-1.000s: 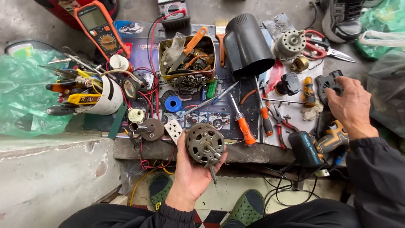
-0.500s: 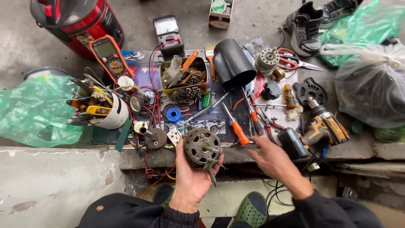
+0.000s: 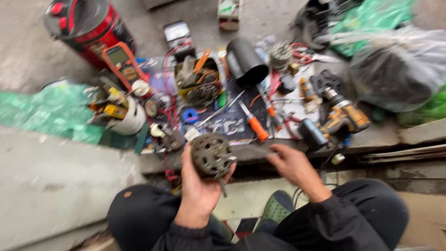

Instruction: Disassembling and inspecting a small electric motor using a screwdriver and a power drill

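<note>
l hand grips motor w/ fingers curled; r hand loose, empty; frame blurred.

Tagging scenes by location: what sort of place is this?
Probably an informal outdoor repair spot on bare concrete ground. The left hand holds a small electric motor; a multimeter, screwdriver and cordless drill lie spread out nearby.
</note>
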